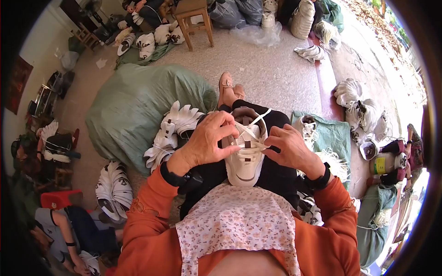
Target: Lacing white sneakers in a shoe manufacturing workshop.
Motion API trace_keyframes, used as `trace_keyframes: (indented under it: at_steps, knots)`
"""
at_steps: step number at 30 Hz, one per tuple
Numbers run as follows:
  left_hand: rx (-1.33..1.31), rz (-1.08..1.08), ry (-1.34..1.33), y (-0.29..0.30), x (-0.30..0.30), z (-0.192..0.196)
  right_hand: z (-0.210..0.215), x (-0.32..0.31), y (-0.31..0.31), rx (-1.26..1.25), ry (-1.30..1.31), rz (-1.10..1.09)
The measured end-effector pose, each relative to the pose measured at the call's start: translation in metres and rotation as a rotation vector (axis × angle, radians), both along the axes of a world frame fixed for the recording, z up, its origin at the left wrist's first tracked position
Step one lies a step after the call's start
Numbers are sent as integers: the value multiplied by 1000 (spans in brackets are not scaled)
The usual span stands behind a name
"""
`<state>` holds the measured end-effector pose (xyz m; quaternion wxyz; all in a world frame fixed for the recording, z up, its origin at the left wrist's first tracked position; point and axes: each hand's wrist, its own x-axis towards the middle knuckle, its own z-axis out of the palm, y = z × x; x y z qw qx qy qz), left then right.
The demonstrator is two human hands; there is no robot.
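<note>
A white and beige sneaker lies on my lap, toe toward me, its brown-lined opening facing away. A white shoelace crosses its tongue in loose strands. My right hand pinches the shoelace at the right row of eyelets. On the other side, my left hand curls against the sneaker's left edge, with thumb and forefinger bent around the eyelets. The tips of its other fingers are hidden. A stack of white shoe uppers sits just beyond my left forearm.
A large green sack bulges at my left. More stacked uppers rest on the floor nearby. To the right, a green cloth carries a bundle of white laces. A wooden stool stands ahead. Several other people sit around the room.
</note>
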<state>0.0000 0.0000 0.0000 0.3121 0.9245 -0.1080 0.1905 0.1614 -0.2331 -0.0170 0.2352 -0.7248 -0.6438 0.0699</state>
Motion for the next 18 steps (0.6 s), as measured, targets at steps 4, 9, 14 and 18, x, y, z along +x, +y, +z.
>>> trace_keyframes:
  at_steps: [4, 9, 14, 18]
  knots:
    - [75, 51, 34, -8, -20, -15, 1, -10, 4, 49, 36, -20]
    - [125, 82, -7, -18, -19, -17, -9, -20, 6, 65, -26, -100]
    - [250, 66, 111, -38, -38, -14, -15, -31, 8, 79, -166, -232]
    - [89, 198, 237, -43, -47, -19, -13, -32, 9, 91, -195, -266]
